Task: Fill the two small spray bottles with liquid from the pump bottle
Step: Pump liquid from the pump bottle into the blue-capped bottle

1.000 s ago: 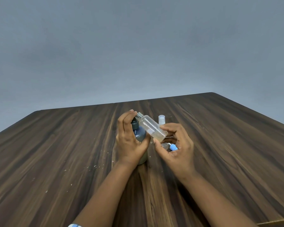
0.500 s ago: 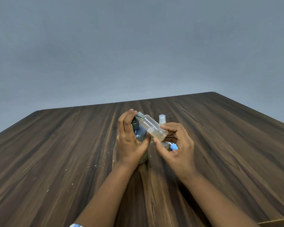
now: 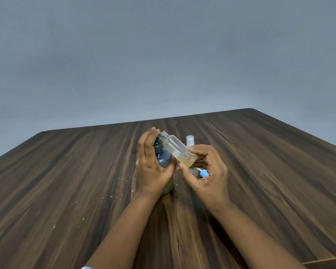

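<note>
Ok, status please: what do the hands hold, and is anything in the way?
Left hand grips pump bottle, fingers over its head. Right hand holds small bottle tilted, open neck at that head, little liquid inside. Path clear.

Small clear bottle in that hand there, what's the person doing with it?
A person is filling the small clear bottle from a dark pump bottle that stands on a wooden table. The left hand grips the pump bottle, fingers curled over its top. The right hand holds the small clear bottle tilted, open neck up by the pump head; a little yellowish liquid sits in its lower end. A second small spray bottle, white sprayer on, stands just behind.
</note>
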Motion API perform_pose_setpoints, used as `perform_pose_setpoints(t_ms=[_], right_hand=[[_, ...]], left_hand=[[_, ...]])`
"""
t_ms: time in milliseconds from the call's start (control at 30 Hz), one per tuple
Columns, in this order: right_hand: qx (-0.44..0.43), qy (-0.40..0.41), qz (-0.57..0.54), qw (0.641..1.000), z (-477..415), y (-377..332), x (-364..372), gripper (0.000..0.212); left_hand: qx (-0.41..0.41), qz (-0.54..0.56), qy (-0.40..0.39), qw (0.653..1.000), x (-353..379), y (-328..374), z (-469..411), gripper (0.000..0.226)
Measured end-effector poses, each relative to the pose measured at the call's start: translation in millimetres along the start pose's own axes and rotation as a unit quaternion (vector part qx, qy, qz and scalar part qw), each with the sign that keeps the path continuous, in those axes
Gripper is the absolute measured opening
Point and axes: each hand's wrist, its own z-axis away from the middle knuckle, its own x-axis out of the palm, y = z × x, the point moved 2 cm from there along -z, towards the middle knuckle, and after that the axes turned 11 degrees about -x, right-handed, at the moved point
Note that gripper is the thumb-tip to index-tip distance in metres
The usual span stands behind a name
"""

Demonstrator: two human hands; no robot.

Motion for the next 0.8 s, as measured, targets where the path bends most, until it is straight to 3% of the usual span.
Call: perform_pose_setpoints(t_ms=[133,333,533,800], right_hand=[[0.004,0.000,0.003,1.000,-0.4,0.0,0.5,0.032],[0.004,-0.001,0.001,1.000,0.2,0.4,0.4,0.031],[0.003,0.000,0.001,1.000,-0.1,-0.2,1.1,0.031],[-0.002,0.000,0.001,1.000,0.2,0.3,0.7,0.030]], left_hand=[[0.003,-0.007,-0.009,1.000,-0.7,-0.8,-0.3,0.079],[-0.005,0.011,0.008,1.000,-0.3,2.6,-1.8,0.064],[0.005,-0.014,-0.004,1.000,-0.2,-0.4,0.7,0.078],[0.001,-0.005,0.003,1.000,0.3,0.1,-1.8,0.068]])
